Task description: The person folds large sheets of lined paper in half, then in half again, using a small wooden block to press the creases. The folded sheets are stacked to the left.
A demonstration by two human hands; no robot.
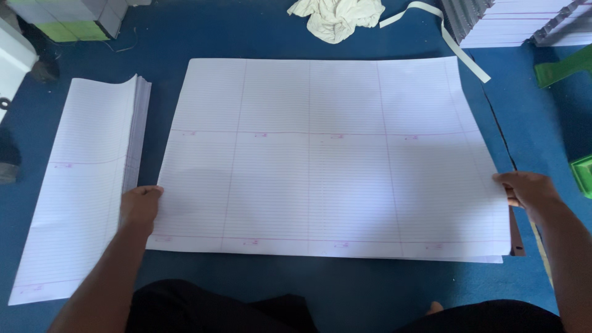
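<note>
A large white ruled sheet (327,154) lies flat on the blue floor covering, on top of more sheets whose edges show at its lower right. My left hand (140,205) grips the sheet's left edge near the lower corner. At the right edge, my right hand (529,188) pinches the same sheet. To the left lies a stack of folded ruled sheets (86,179), its right edge curling upward, close to my left hand.
A crumpled cream cloth (336,18) and a pale strip (456,46) lie at the back. Stacked paper (518,24) stands at the back right. Green plastic pieces (564,68) sit at the right edge. Boxes (68,18) are at the back left. My knees are at the bottom.
</note>
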